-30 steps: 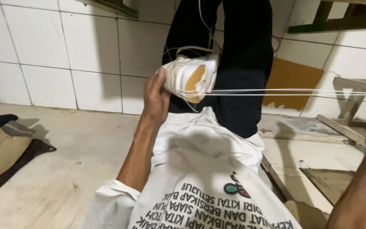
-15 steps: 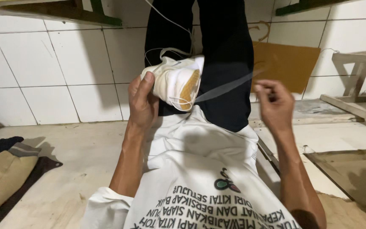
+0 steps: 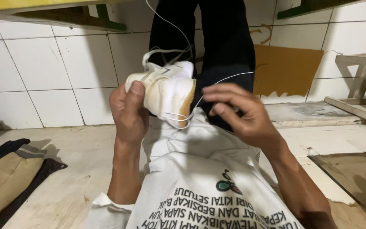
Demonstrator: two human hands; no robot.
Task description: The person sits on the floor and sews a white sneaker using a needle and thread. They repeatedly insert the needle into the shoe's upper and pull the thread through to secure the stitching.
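White square wall tiles [image 3: 34, 63] with dark grout run behind; a tan board [image 3: 286, 68] leans against them; a pale, scuffed concrete floor [image 3: 70, 169] spreads below; a pale wooden frame [image 3: 361, 74] stands at right; green-edged shelving [image 3: 94, 15] hangs overhead.

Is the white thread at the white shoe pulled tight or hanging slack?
Slack. The white thread curves in a loose arc from the sole edge of the white shoe to the right hand; the left hand grips the shoe.

Open floor lies left of the left hand [image 3: 128, 112]. Dark trouser legs [image 3: 210, 46] block behind the white sneaker [image 3: 166, 91]; taut white thread [image 3: 217, 85] crosses beside the right hand [image 3: 244, 114].
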